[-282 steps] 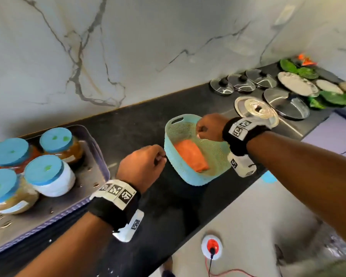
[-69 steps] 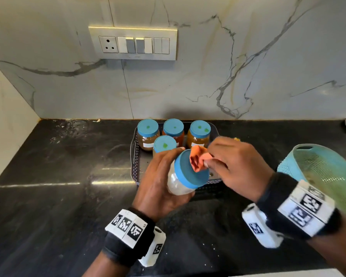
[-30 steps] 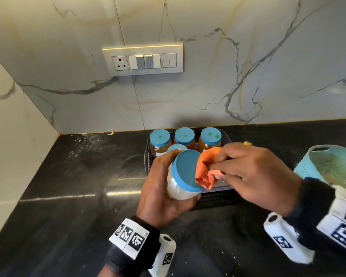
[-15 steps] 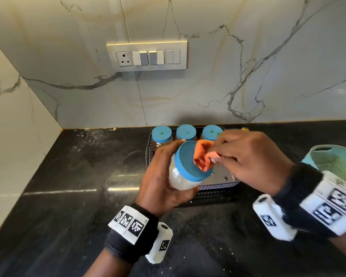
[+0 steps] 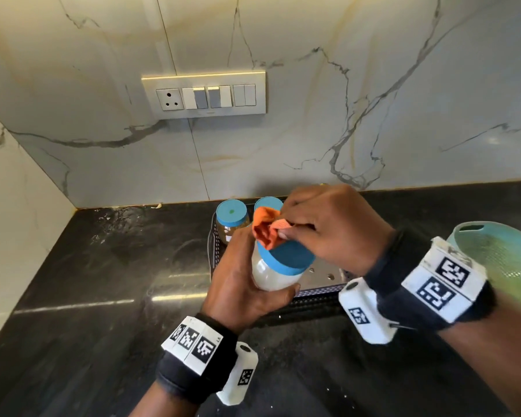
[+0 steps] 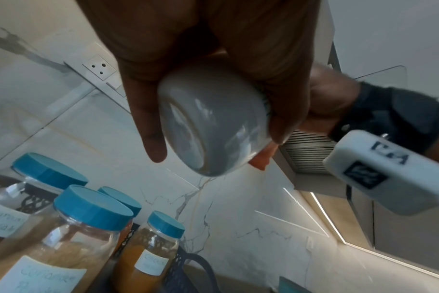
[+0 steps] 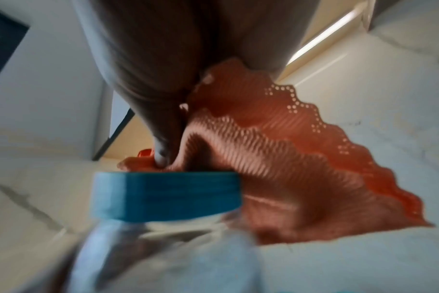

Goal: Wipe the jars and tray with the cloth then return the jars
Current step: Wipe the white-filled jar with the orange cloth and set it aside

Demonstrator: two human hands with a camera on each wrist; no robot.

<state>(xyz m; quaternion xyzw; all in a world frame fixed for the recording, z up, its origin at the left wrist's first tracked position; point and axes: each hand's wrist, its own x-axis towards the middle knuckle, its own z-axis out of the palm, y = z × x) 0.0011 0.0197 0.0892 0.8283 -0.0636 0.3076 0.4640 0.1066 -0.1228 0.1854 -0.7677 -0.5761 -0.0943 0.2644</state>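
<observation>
My left hand (image 5: 241, 284) grips a jar of white powder (image 5: 272, 273) with a blue lid (image 5: 288, 257), tilted and lifted above the metal tray (image 5: 319, 278). The jar's base (image 6: 208, 126) shows between my fingers in the left wrist view. My right hand (image 5: 322, 227) pinches the orange cloth (image 5: 263, 230) and presses it on the lid's top; the right wrist view shows the cloth (image 7: 288, 158) bunched on the lid (image 7: 165, 194). Other blue-lidded jars (image 5: 232, 218) stand at the back of the tray, partly hidden by my hands; several jars (image 6: 88, 224) appear in the left wrist view.
A teal basket (image 5: 500, 260) stands at the right on the black counter (image 5: 103, 296). A switch panel (image 5: 203, 96) is on the marble wall behind. A side wall closes off the counter at the left.
Compared with half a second ago, the cloth has slid across the lid toward its far, upper edge. The left hand still holds the jar in nearly the same place.
</observation>
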